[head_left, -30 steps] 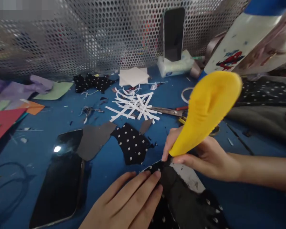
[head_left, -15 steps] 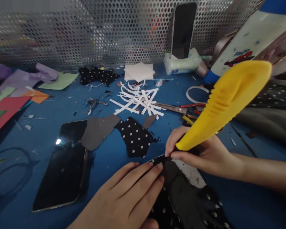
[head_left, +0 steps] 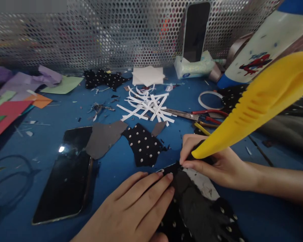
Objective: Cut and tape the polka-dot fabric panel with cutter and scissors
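My left hand [head_left: 135, 201] lies flat, fingers stretched out, pressing on a black fabric piece with white dots [head_left: 173, 222]. Over that fabric lies a dark grey layer [head_left: 197, 198], and a whitish patch [head_left: 204, 183] shows along its right side. My right hand [head_left: 217, 164] is closed around a tool with a thick yellow ridged handle [head_left: 255, 107], which slants up to the right. The tool's working end is hidden by the fingers, so I cannot tell its exact kind. The right fingertips sit at the fabric's upper edge, just beyond my left fingertips.
A dotted scrap [head_left: 143, 144], a grey scrap [head_left: 106, 137] and a phone [head_left: 63, 181] lie to the left. Behind are white paper strips [head_left: 147, 104], scissors [head_left: 184, 114], a tape ring [head_left: 210, 100], an upright phone [head_left: 196, 32], a large bottle [head_left: 262, 47] and a perforated metal panel [head_left: 116, 37].
My right hand has shifted slightly right along the fabric's edge, and the yellow handle has tipped lower and further right. My left hand stays where it was.
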`<state>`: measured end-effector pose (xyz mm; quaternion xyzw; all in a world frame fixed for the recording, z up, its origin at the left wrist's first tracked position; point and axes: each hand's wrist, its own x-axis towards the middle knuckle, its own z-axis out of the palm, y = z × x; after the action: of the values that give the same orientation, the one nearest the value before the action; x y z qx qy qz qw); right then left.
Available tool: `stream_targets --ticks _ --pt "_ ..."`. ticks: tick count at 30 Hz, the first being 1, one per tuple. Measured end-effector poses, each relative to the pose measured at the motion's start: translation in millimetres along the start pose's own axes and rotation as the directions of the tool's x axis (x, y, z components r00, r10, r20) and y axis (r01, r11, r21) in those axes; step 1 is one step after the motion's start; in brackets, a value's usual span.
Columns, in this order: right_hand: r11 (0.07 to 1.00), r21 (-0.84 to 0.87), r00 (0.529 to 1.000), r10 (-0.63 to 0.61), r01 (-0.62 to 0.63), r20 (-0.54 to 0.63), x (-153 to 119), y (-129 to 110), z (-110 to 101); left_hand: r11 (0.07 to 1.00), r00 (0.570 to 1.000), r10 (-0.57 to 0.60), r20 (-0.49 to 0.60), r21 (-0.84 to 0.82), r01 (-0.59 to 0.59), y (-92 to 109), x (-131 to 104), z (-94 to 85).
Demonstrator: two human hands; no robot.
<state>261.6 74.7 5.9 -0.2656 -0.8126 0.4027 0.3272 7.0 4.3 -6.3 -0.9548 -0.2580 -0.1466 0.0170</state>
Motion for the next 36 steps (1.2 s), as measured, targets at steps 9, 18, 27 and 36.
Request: stream_targets --ticks 9,18,27,36 --pt "0.971 -0.240 1.000 -0.005 0.006 0.003 -9.4 -4.6 4.7 1.000 1.000 0.011 0.005 -0.007 -0.010 0.3 1.3 -2.8" --pt "0.995 -0.028 0.995 -0.096 0.095 -0.026 -2.1 -5.8 1.1 0.994 1.000 -0.016 -0.020 -0.108 0.013 3.2 -5.7 2.7" --pt "0.997 0.062 0.999 -0.046 0.045 0.009 -3.6 0.5 7.4 0.996 0.999 -0.011 -0.049 -0.089 0.007 3.9 -4.6 0.0" --pt "0.976 -0.215 0.975 0.011 0.038 0.223 6.9 -11.4 -5.0 0.995 0.998 -0.032 -0.059 -0.101 0.026 3.2 1.8 -4.8"
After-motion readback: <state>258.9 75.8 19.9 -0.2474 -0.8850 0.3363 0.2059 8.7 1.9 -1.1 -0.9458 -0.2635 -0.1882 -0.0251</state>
